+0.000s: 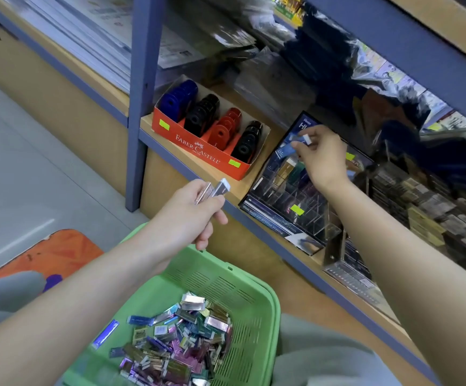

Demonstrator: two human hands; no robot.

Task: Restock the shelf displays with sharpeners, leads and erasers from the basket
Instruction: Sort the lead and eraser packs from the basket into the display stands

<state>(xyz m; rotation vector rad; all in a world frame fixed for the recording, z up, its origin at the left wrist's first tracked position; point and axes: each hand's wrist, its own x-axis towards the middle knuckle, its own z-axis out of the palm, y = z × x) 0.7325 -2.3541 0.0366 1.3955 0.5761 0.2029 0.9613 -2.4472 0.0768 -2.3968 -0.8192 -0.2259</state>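
A green plastic basket (254,296) sits on my lap, its bottom covered with several small metallic eraser packs (181,341). My left hand (190,218) hovers above the basket's far rim and grips two slim eraser packs (212,189), a pink one and a dark one. My right hand (323,160) reaches over the clear acrylic eraser display (287,199) on the shelf and pinches a blue eraser pack (300,139) above its upper slots. A few slots near the top hold packs; the lower ones look empty.
A red Faber-Castell tray (198,146) of blue, black and red sharpeners stands left of the display. A blue shelf post (140,107) rises at its left. More stock boxes (427,207) fill the shelf to the right. An orange stool (45,254) stands on the floor.
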